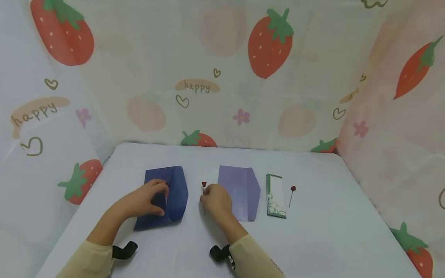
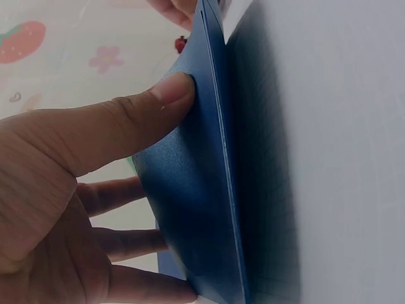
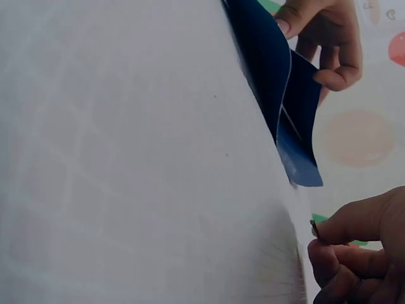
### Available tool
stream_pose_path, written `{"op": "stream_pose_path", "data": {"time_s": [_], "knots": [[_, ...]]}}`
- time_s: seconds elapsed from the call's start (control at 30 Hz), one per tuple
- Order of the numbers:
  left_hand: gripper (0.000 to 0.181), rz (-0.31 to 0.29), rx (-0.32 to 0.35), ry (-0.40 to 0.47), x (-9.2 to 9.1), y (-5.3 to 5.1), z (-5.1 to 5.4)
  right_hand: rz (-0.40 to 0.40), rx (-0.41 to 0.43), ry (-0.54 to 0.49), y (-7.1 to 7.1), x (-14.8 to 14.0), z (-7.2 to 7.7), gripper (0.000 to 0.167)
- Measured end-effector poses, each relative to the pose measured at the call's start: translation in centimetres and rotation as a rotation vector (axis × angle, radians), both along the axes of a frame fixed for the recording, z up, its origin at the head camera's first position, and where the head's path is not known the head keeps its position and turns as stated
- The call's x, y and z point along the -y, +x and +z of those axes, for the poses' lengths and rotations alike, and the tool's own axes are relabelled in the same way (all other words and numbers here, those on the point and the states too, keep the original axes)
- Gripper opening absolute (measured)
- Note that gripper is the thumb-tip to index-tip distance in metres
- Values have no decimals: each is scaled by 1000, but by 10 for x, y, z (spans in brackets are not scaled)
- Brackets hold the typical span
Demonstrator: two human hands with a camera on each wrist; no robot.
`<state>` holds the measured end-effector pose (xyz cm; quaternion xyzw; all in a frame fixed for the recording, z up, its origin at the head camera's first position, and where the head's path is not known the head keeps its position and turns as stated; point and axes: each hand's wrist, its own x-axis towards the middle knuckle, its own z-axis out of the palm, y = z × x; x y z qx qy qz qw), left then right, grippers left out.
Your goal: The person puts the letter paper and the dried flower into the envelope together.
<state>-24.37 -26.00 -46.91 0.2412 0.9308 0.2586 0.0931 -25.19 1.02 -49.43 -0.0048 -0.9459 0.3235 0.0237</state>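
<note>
A dark blue envelope (image 1: 179, 193) lies at left with its flap opened out to the right. My left hand (image 1: 147, 199) grips it by the edges, thumb (image 2: 174, 88) on one side and fingers opposite, and the envelope's mouth (image 3: 288, 111) bows apart. A thin white strip shows inside that mouth; what it belongs to I cannot tell. Just right of the envelope, my right hand (image 1: 217, 200) pinches the thin stem of a small red flower (image 1: 204, 184) between thumb and forefinger. The flower's head points up, away from me, and the stem's lower end shows below the fingers.
A purple envelope (image 1: 236, 193) with its flap out lies just beyond the right hand. Farther right are a narrow green-bordered floral card (image 1: 276, 196) and a second small red flower (image 1: 293, 189). Strawberry-print cloth (image 1: 222, 58) hangs behind the white table (image 1: 330, 231).
</note>
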Motion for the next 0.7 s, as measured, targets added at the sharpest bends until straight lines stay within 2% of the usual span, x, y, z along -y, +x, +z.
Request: {"op": "stream_pose_path", "data": {"time_s": [0.13, 0.37, 0.5, 0.63, 0.7], "knots": [[47, -7, -12, 10, -3, 1, 1, 22, 4, -97, 1, -1, 6, 4], [47, -12, -3, 8, -4, 5, -3, 119, 41, -301, 6, 1, 17, 8], [46, -26, -19, 20, -4, 5, 0, 160, 79, -360, 4, 7, 24, 9], [45, -31, -7, 31, -5, 4, 4, 177, 120, -392, -2, 16, 29, 9], [45, -31, -5, 38, -5, 3, 3, 183, 136, -424, -4, 20, 29, 10]]}}
